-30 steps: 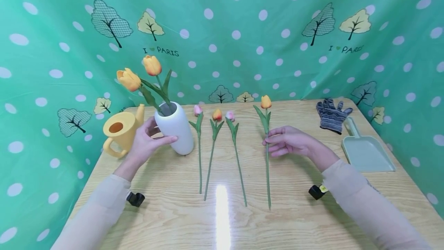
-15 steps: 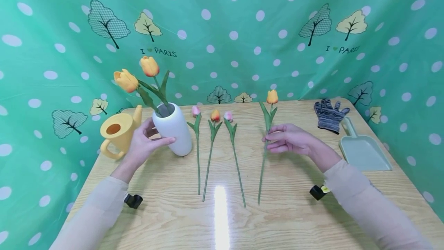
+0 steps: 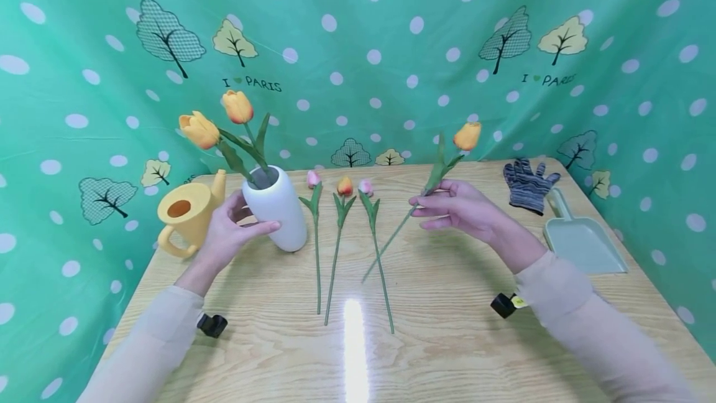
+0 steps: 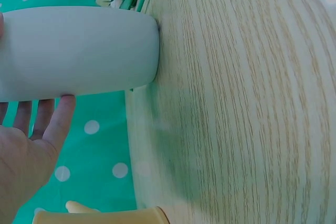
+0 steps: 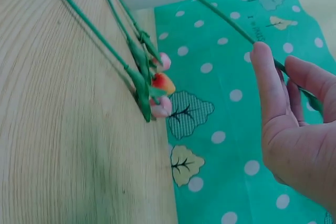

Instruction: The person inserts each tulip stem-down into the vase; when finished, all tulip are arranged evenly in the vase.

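My left hand (image 3: 230,229) grips a white vase (image 3: 281,213) from its left side, thumb across the front. The vase stands on the table and carries two yellow-orange tulips (image 3: 237,107) leaning left. In the left wrist view the fingers (image 4: 59,121) lie along the vase's wall. My right hand (image 3: 460,209) pinches the green stem of a yellow tulip (image 3: 467,136); the flower is raised up to the right, and the stem slants down to the left. In the right wrist view thumb and fingers close on that stem (image 5: 220,15).
Between the hands lie a pink tulip (image 3: 314,179), an orange tulip (image 3: 344,186) and another pink tulip (image 3: 366,188). A yellow watering can (image 3: 190,216) stands left of the vase. At right are a knitted glove (image 3: 528,185) and a pale green dustpan (image 3: 584,244).
The right hand has lifted the yellow tulip and tilted it, flower rightward and stem end swinging left over the table. The left hand and vase have hardly moved.
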`<state>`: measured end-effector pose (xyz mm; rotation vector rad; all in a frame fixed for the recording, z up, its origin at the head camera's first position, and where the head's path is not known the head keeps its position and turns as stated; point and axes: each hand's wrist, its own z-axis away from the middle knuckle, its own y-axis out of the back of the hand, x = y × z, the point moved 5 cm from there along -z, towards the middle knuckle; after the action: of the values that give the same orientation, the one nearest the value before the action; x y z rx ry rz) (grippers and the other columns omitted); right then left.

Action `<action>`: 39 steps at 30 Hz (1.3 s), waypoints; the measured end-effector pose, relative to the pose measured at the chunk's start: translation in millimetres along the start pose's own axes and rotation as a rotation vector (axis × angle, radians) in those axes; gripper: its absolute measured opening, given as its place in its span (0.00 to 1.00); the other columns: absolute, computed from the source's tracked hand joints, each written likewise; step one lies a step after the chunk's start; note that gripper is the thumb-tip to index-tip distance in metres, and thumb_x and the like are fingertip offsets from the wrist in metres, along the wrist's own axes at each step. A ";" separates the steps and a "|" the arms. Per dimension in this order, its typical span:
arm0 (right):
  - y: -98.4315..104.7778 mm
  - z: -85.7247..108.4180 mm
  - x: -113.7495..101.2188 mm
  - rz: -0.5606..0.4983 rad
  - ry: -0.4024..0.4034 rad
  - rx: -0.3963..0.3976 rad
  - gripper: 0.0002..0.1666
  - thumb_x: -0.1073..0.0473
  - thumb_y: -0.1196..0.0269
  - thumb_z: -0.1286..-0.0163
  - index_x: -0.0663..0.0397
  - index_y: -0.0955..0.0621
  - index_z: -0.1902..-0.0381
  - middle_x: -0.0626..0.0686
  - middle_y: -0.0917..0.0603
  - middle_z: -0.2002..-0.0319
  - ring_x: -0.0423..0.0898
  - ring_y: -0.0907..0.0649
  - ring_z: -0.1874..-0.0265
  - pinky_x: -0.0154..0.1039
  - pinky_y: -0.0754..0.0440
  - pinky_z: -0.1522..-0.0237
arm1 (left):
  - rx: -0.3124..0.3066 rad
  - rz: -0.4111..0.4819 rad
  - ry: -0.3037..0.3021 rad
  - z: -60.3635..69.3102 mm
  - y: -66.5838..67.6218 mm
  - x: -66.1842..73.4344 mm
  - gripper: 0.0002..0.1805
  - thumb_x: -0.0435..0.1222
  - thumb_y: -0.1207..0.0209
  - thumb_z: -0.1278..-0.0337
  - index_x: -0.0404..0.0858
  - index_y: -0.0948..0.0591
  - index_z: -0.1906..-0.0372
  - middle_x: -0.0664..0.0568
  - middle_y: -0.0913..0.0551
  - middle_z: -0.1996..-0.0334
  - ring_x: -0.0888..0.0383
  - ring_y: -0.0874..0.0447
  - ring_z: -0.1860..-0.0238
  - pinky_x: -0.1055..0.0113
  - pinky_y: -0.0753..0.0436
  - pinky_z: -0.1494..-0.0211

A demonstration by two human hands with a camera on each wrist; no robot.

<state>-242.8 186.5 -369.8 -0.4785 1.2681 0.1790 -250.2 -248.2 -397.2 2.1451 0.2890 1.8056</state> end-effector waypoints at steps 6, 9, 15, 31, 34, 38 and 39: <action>-10.8 -3.1 -7.7 -0.043 0.096 0.014 0.05 0.70 0.38 0.27 0.57 0.17 0.62 0.58 0.13 0.51 0.51 0.13 0.51 0.54 0.17 0.47 | -0.001 0.007 -0.007 0.6 0.5 -0.1 0.42 0.40 0.21 0.52 0.52 0.28 0.30 0.54 0.21 0.40 0.53 0.23 0.41 0.66 0.18 0.46; -15.4 -3.3 -14.4 -0.049 0.136 0.034 0.04 0.69 0.37 0.28 0.58 0.16 0.62 0.59 0.14 0.51 0.52 0.13 0.50 0.53 0.17 0.47 | 0.000 0.006 -0.003 0.8 0.7 0.3 0.42 0.40 0.21 0.52 0.52 0.28 0.30 0.54 0.21 0.40 0.53 0.23 0.41 0.67 0.18 0.47; -25.9 -2.7 -30.7 -0.068 0.236 0.051 0.05 0.69 0.36 0.28 0.59 0.19 0.56 0.58 0.14 0.51 0.53 0.13 0.50 0.54 0.17 0.48 | 0.001 -0.001 -0.006 0.6 0.7 0.9 0.42 0.41 0.22 0.51 0.51 0.28 0.30 0.53 0.22 0.41 0.52 0.22 0.42 0.68 0.17 0.49; -62.9 -7.2 -64.0 -0.112 0.450 0.052 0.05 0.69 0.36 0.29 0.58 0.15 0.59 0.61 0.14 0.50 0.57 0.14 0.47 0.56 0.18 0.45 | -0.005 0.005 -0.017 0.6 0.4 2.5 0.42 0.40 0.22 0.50 0.51 0.28 0.30 0.53 0.22 0.40 0.52 0.23 0.42 0.67 0.18 0.48; -70.8 -9.5 -68.9 -0.117 0.479 0.055 0.05 0.70 0.36 0.30 0.58 0.15 0.60 0.62 0.14 0.50 0.56 0.14 0.49 0.55 0.17 0.47 | -0.004 0.005 -0.017 0.5 1.1 1.8 0.42 0.39 0.22 0.51 0.51 0.28 0.29 0.54 0.22 0.40 0.52 0.23 0.42 0.67 0.18 0.48; -80.7 -12.9 -74.2 -0.117 0.514 0.052 0.06 0.71 0.36 0.30 0.60 0.14 0.58 0.63 0.14 0.51 0.56 0.13 0.50 0.54 0.16 0.49 | -0.006 0.013 -0.015 0.1 0.9 0.4 0.43 0.38 0.22 0.51 0.51 0.29 0.29 0.53 0.22 0.40 0.51 0.23 0.42 0.66 0.17 0.48; -83.0 -13.9 -75.2 -0.119 0.520 0.047 0.06 0.71 0.36 0.30 0.61 0.14 0.58 0.63 0.14 0.51 0.56 0.13 0.50 0.54 0.16 0.49 | -0.008 0.014 -0.014 0.0 0.7 0.0 0.43 0.38 0.22 0.51 0.51 0.29 0.29 0.53 0.22 0.40 0.51 0.23 0.41 0.66 0.17 0.48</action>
<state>-245.3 116.5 -281.4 -0.5795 1.7411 -0.0840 -250.2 -248.8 -397.0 2.1587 0.2638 1.7964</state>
